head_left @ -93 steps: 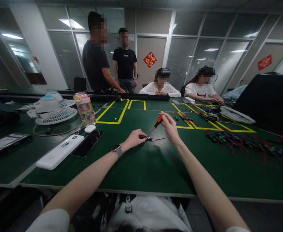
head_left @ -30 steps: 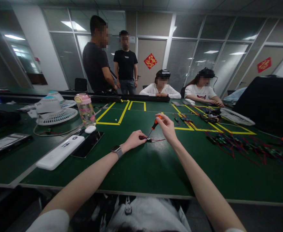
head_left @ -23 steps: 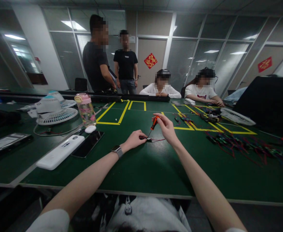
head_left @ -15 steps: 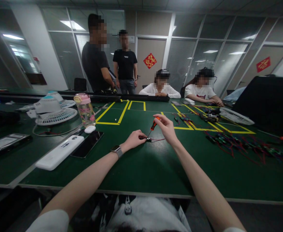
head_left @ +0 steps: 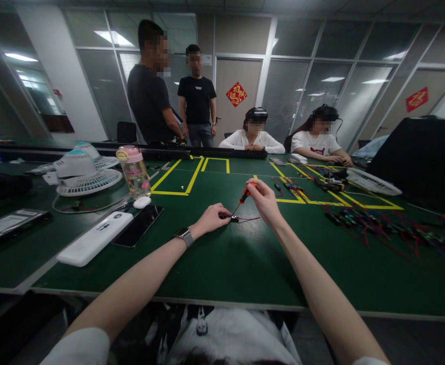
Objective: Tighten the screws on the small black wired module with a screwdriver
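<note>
A screwdriver [head_left: 246,193] with an orange and black handle is gripped by the fingers of my right hand [head_left: 263,201]. Its shaft slants down to the left and the tip reaches a small wired circuit board [head_left: 234,219] on the green table. My left hand [head_left: 213,219] rests on the table with thumb and fingers closed on the board's left end, hiding part of it. Thin red and dark wires [head_left: 249,219] run out from the board's right side, below my right hand.
On the left lie a white phone-shaped device [head_left: 95,238], a black phone [head_left: 141,225], a pink-lidded bottle [head_left: 134,172] and white fan parts [head_left: 87,181]. A heap of wired boards [head_left: 378,223] spreads over the right. Yellow tape [head_left: 169,193] marks the table. Several people are beyond it.
My right hand and the screwdriver handle have shifted slightly to the right, with the tip still at the board. My left hand has stayed in place.
</note>
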### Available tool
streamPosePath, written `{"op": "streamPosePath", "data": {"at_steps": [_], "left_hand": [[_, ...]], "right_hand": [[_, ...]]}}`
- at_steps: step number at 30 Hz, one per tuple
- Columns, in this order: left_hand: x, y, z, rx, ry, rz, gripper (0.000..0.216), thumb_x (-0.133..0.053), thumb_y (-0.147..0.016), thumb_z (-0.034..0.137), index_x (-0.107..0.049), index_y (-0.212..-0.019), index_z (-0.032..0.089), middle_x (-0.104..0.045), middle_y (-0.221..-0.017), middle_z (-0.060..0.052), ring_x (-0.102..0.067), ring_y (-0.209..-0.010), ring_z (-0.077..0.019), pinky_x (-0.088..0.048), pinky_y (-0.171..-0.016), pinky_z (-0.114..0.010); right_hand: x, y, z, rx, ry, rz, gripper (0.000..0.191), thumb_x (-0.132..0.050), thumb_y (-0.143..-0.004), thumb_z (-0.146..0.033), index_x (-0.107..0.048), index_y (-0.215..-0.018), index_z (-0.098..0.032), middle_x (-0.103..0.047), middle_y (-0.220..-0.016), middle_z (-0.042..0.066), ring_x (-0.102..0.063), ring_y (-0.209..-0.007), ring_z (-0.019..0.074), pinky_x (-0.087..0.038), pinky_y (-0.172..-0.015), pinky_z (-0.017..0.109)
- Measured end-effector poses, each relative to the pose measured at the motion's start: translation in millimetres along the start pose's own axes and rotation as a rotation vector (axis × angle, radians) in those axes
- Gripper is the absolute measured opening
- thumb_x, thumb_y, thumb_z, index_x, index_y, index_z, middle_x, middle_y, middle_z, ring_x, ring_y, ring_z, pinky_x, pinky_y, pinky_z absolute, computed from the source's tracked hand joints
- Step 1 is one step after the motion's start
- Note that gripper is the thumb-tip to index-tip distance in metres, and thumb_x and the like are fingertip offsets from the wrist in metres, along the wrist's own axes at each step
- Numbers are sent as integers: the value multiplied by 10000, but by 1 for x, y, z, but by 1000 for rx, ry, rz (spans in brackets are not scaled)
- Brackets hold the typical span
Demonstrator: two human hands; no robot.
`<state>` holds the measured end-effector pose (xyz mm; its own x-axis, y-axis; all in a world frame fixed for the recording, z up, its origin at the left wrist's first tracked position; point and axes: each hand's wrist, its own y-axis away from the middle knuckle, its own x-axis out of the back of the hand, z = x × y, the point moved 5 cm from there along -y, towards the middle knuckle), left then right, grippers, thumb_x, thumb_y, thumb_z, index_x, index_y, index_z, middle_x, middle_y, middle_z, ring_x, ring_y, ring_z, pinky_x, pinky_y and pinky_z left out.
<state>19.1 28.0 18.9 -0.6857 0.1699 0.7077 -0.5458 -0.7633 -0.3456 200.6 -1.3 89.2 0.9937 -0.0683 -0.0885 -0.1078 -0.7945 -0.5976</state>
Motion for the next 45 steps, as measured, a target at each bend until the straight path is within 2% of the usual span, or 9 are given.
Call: {"op": "streamPosePath", "data": {"at_steps": [5, 10, 17, 23, 28, 36, 42, 45], "left_hand": [[-1, -1, 0, -4, 3, 8, 169, -715, -864, 229, -824, -986, 187, -705, -968, -61, -682, -868, -178, -543, -835, -293], [-1, -1, -1, 4, 12, 12, 166, -718, -860, 236, -822, -980, 185, -701, -971, -60, -679, -866, -178, -548, -841, -298], [-2, -2, -3, 6, 13, 1, 155, -722, -871, 250, -819, -972, 182, -707, -986, -65, -686, -895, -192, -544, -844, -305], [-2, -4, -6, 21, -2, -16, 166, -729, -881, 291, -807, -968, 173, -721, -981, -69, -686, -886, -199, -532, -814, -305], [-2, -3, -6, 23, 0, -17, 186, -733, -887, 304, -802, -979, 158, -726, -981, -77, -683, -884, -202, -519, -803, -303], [-3, -5, -7, 39, -9, -28, 157, -745, -880, 267, -812, -968, 157, -723, -972, -71, -675, -865, -194, -509, -795, -295], [2, -3, -1, 16, -135, 5, 132, -753, -881, 312, -821, -937, 215, -743, -1003, -56, -665, -980, -237, -479, -917, -360], [3, -3, 1, 5, -125, 8, 116, -751, -884, 301, -817, -925, 215, -746, -1039, -54, -664, -1010, -236, -466, -952, -365]], "right_hand": [[-1, 1, 1, -20, -63, -15, 384, -754, -821, -572, -725, -1062, -275, -738, -934, 30, -674, -903, 200, -536, -872, 347], [-7, 3, 0, -60, -143, -49, 388, -750, -805, -605, -702, -1006, -276, -757, -963, 53, -695, -957, 229, -557, -867, 381], [-7, 3, 3, -69, -124, -10, 339, -790, -768, -567, -722, -930, -277, -669, -764, 1, -639, -749, 182, -536, -743, 336], [-4, 3, 3, -58, -120, 20, 372, -760, -797, -570, -713, -1038, -290, -704, -846, 18, -663, -827, 195, -547, -797, 351], [-2, 3, 5, -88, -183, 41, 370, -784, -776, -583, -699, -969, -280, -734, -893, 30, -692, -875, 208, -558, -834, 367], [-3, 3, 5, -137, -242, 85, 406, -856, -683, -579, -688, -871, -260, -665, -787, -20, -654, -747, 159, -542, -705, 298], [0, 3, 7, -146, -243, 119, 411, -864, -670, -595, -708, -857, -263, -669, -775, -24, -663, -743, 151, -540, -718, 289], [1, 3, 9, -146, -239, 136, 416, -860, -669, -601, -705, -855, -263, -666, -765, -23, -665, -741, 157, -538, -718, 294]]}}
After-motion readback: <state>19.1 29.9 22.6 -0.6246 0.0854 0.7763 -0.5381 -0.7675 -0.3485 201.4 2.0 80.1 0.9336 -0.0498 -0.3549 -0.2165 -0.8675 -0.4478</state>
